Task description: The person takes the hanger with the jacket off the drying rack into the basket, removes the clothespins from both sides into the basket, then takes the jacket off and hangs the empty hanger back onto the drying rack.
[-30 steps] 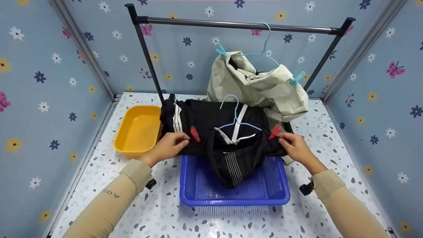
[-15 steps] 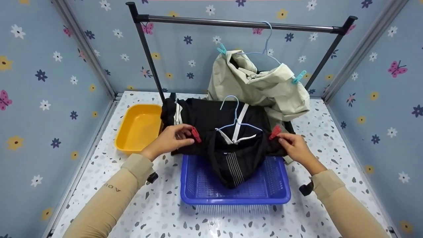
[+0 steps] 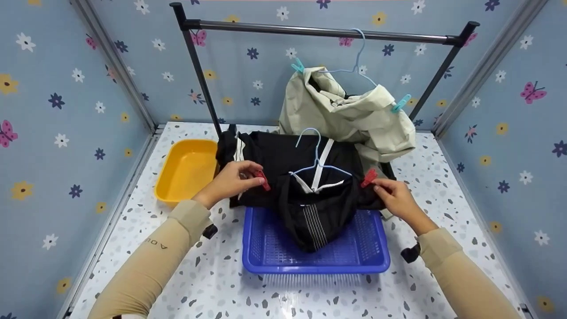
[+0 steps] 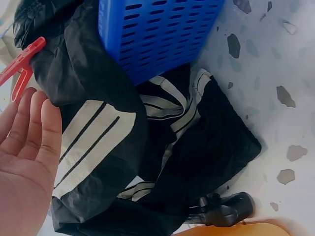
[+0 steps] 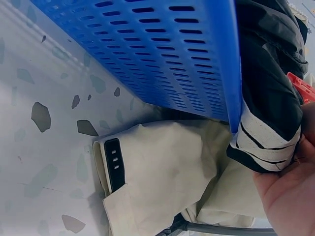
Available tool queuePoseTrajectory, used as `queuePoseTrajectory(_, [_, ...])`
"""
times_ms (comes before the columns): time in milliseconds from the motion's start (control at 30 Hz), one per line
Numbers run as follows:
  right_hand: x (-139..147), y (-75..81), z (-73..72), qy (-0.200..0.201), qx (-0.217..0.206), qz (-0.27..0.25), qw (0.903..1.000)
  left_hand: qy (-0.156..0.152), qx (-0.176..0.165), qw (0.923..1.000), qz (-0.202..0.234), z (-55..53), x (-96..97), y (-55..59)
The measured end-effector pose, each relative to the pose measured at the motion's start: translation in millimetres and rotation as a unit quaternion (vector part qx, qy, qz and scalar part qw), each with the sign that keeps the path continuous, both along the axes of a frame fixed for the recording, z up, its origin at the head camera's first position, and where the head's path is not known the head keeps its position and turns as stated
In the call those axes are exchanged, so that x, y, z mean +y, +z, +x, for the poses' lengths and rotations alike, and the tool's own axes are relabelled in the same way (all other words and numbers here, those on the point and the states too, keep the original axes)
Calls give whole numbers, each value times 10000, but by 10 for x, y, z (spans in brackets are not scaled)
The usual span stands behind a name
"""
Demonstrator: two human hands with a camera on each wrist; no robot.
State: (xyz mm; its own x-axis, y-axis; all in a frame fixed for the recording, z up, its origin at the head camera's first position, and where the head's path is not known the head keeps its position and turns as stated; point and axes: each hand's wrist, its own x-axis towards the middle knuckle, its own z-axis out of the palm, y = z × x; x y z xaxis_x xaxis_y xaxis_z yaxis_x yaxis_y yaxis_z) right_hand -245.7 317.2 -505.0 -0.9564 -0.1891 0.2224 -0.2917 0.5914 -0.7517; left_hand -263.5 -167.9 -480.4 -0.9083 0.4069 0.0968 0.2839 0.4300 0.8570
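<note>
A black garment (image 3: pixel 283 150) with white stripes lies over the blue basket (image 3: pixel 316 268), a light blue hanger (image 3: pixel 316 164) at its opening. My left hand (image 3: pixel 232 180) has thumb and index finger around a red clothespin (image 3: pixel 264 180) on the garment's left side. In the left wrist view, the other fingers (image 4: pixel 42 123) are extended below the clothespin's splayed handles (image 4: pixel 22 69); the thumb is out of view. With thumb and index finger, my right hand (image 3: pixel 394 197) pinches another red clothespin (image 3: pixel 369 177) on the right side. A striped black edge (image 5: pixel 268 140) lies against that hand (image 5: pixel 290 191).
A black rack (image 3: pixel 274 29) at the back holds a beige garment (image 3: pixel 336 110) on a hanger with turquoise clothespins (image 3: pixel 401 103). The yellow tub (image 3: pixel 177 177) stands left of the black garment. Flowered panels (image 3: pixel 500 110) enclose the speckled surface (image 3: pixel 221 283).
My left hand has moved right and slightly up, from beside the left red clothespin to having its thumb and index finger around it. My right hand stays at the other clothespin.
</note>
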Motion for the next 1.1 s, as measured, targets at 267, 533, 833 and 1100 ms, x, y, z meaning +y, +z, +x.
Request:
queuePoseTrajectory(267, [-2,-1,5,-57,-9,69,10000,-1,-20,10000,87,-29,10,27])
queuePoseTrajectory(533, [-3,2,14,-115,-34,80,9999,-79,1,9997,210,-24,35,48])
queuePoseTrajectory(833, [-1,-14,13,-104,40,-28,9999,-15,270,9995,171,-23,59,60])
queuePoseTrajectory(1100, [6,-37,19,-93,35,-115,9999,33,426,9989,195,-29,67,78])
